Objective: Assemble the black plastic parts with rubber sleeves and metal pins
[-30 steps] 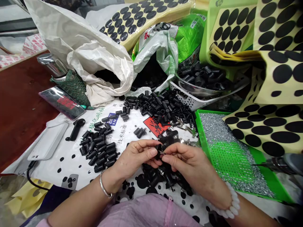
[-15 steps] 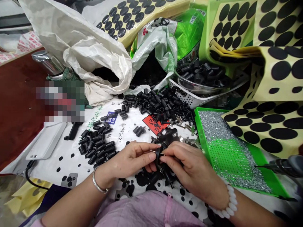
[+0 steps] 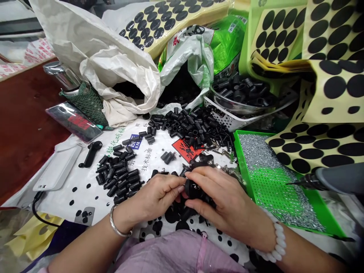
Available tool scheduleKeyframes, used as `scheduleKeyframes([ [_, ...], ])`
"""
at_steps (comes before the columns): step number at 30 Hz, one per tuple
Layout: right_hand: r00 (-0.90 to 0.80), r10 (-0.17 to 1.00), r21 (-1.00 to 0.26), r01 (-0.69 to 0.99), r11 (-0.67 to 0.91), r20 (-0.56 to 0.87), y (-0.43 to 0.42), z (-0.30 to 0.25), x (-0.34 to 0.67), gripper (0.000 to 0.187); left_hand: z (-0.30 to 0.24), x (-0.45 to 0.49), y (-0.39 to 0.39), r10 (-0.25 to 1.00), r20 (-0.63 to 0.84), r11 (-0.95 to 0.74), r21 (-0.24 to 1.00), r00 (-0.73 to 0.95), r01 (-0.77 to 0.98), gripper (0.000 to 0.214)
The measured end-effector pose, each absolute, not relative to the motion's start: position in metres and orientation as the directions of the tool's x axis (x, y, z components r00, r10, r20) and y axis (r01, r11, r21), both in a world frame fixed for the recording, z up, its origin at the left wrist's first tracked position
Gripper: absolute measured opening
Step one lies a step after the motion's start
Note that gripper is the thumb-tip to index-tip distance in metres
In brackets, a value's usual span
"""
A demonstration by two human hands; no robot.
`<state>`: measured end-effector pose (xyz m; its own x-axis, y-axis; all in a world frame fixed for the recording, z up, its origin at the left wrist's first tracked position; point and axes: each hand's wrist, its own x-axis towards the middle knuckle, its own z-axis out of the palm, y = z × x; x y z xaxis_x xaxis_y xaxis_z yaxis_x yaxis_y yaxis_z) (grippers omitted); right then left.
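My left hand is closed, its thumb and fingertips pinching the edge of a dark, round-faced black plastic part. From the other side my right hand curls its fingers and thumb around that same part, hiding much of it. Beneath the hands lie more black parts and flat black discs. Left of them is a pile of short black plastic cylinders. A larger heap of black caps spreads beyond, with black screws and small metal pieces at its right side.
A green tray of small silvery metal pieces stands at right, with a power screwdriver above it. Sheets of black round stickers overhang it. Behind are a glass bowl, a white sack and a white power bank.
My right hand has opened from a pinch on a thin metal piece to wrap around the black part. The part has turned. The screwdriver has shifted left and slightly up in view.
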<state>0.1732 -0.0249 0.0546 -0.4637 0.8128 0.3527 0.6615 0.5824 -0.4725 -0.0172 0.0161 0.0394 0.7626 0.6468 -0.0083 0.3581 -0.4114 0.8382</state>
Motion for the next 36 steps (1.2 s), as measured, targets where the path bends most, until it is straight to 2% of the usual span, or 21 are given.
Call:
scheduleKeyframes([
  [3,-0.423,0.817,-0.485,0.660,0.574,0.392,-0.026,0.053,0.170,0.030,0.037,-0.017,0.014,0.667,0.025,-0.417,0.841,0.745,0.345,0.023],
  [9,-0.368,0.787,-0.422,0.690,0.588,0.496,-0.034,0.041,0.166,0.037,0.025,-0.012,0.008,0.707,0.091,-0.370,0.893,0.702,0.256,0.023],
  [16,-0.296,0.820,-0.469,0.703,0.535,0.491,-0.036,0.033,0.163,0.037,0.014,-0.002,0.002,0.779,0.182,-0.374,0.903,0.601,0.211,0.027],
  [20,-0.327,0.808,-0.489,0.664,0.565,0.490,-0.032,0.037,0.164,0.037,0.015,-0.003,0.004,0.764,0.165,-0.283,0.955,0.624,0.093,0.030],
  [25,-0.309,0.813,-0.463,0.697,0.547,0.494,-0.033,0.045,0.166,0.047,0.017,-0.006,0.004,0.757,0.068,-0.143,0.988,0.650,0.064,0.039],
  [27,-0.288,0.817,-0.475,0.697,0.536,0.499,-0.034,0.047,0.167,0.041,0.017,-0.006,0.003,0.757,0.037,-0.080,0.996,0.652,0.037,0.039],
  [31,-0.261,0.832,-0.532,0.666,0.523,0.490,-0.036,0.051,0.168,0.018,0.015,-0.005,0.002,0.749,0.007,0.028,0.999,0.662,-0.043,0.036],
  [33,-0.278,0.835,-0.542,0.655,0.526,0.474,-0.036,0.053,0.167,0.014,0.014,-0.003,0.001,0.749,0.014,0.009,0.999,0.662,-0.032,0.035],
  [36,-0.309,0.827,-0.517,0.663,0.541,0.470,-0.035,0.052,0.167,0.014,0.016,-0.001,0.000,0.753,0.065,-0.126,0.991,0.655,0.047,0.033],
])
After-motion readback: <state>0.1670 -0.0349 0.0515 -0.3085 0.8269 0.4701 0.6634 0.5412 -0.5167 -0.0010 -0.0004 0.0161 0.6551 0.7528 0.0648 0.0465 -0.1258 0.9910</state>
